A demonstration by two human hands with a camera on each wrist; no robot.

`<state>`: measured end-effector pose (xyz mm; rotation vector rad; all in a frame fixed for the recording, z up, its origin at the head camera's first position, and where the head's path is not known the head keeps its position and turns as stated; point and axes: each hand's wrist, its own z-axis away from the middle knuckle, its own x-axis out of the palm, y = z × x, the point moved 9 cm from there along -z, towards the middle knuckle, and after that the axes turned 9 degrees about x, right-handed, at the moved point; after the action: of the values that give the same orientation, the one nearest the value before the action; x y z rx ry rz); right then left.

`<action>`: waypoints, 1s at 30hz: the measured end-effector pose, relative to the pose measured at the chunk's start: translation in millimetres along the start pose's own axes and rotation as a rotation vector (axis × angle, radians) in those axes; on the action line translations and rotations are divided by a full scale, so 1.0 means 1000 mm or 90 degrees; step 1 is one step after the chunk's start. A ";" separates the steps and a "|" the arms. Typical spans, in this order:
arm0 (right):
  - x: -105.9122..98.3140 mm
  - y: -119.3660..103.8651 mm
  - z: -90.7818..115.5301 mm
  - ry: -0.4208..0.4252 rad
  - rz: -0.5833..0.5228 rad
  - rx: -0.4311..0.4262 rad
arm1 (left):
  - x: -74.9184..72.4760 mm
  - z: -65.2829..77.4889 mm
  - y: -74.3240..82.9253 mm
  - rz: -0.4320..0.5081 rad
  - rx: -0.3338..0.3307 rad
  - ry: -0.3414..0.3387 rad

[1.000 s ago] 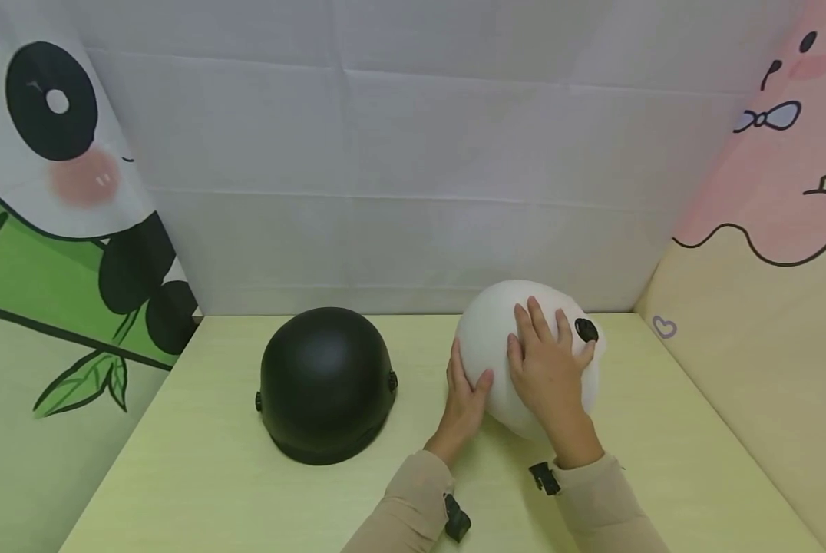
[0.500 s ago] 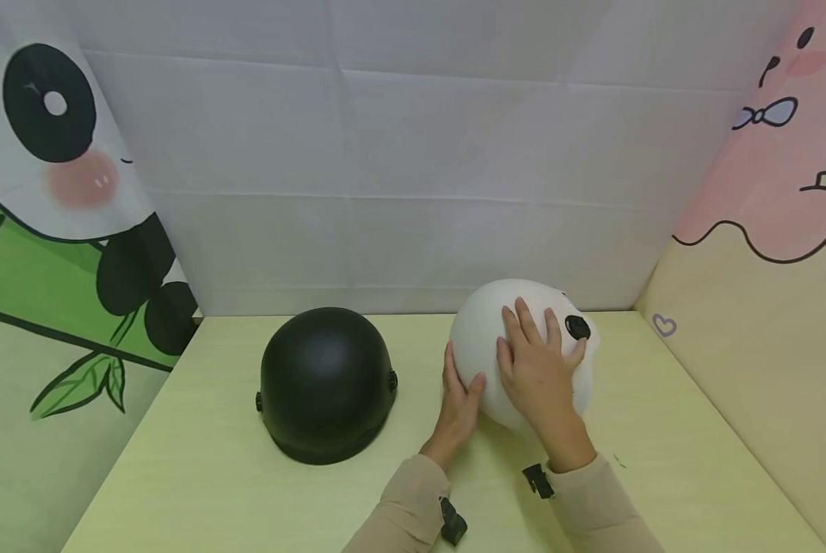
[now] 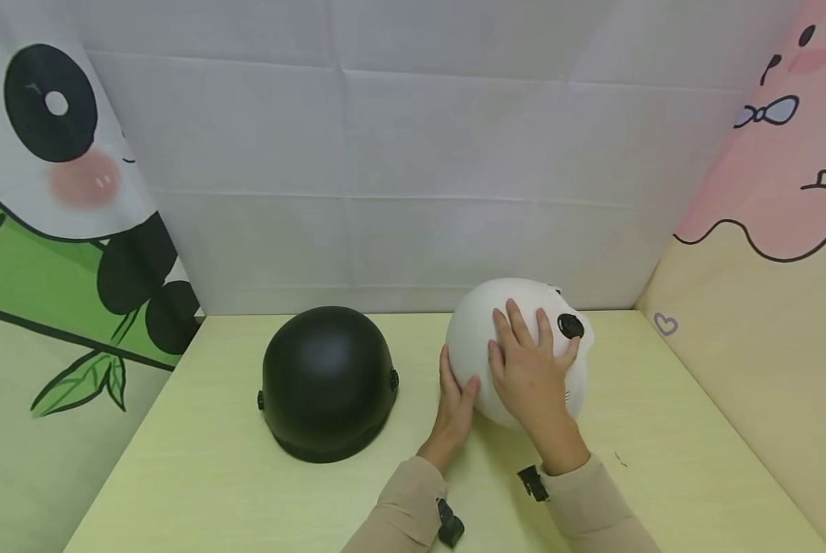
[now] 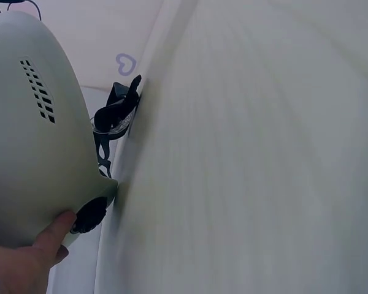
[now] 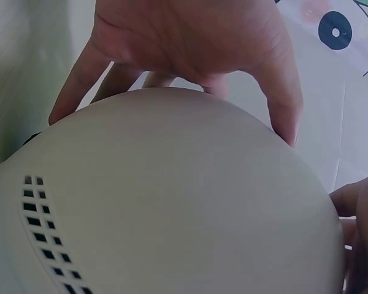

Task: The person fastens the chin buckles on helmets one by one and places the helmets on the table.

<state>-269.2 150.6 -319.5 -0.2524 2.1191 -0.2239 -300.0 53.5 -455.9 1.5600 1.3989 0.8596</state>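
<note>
A white helmet [image 3: 474,332] is held at its left side by my left hand [image 3: 450,415], thumb apart from the fingers. My right hand [image 3: 532,376] spreads over the shell, its little finger at the black round fitting [image 3: 570,326]. The right wrist view shows my right hand [image 5: 190,43] arched over the white dome [image 5: 172,165], thumb on one side and fingers on the other. Rows of vent holes [image 4: 40,92] and a black strap [image 4: 119,110] beyond the helmet appear in the left wrist view. Whether the rim touches the table cannot be made out.
A black helmet [image 3: 328,384] stands dome up to the left on the pale yellow table [image 3: 247,507]. A white cloth wall [image 3: 413,153] closes the back. Cartoon-printed walls [image 3: 751,307] rise at both sides.
Both hands and the white helmet have shifted slightly left, and the helmet has turned a little, so its vents and front brim show more. The black helmet has stayed put.
</note>
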 end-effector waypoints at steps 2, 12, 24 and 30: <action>-0.001 -0.002 0.001 0.004 0.000 -0.004 | -0.002 0.002 0.014 0.008 0.000 -0.003; 0.001 -0.008 0.002 -0.010 0.006 -0.002 | -0.003 0.000 -0.008 0.031 -0.005 0.000; 0.002 -0.012 0.004 0.001 0.000 -0.010 | -0.011 0.001 -0.011 0.010 -0.010 0.029; -0.003 -0.008 0.004 -0.013 -0.038 0.015 | -0.019 -0.007 0.006 -0.073 0.044 0.042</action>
<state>-264.0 143.6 -317.0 -0.3022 2.0897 -0.2805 -306.4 35.4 -446.4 1.4993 1.5645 0.8080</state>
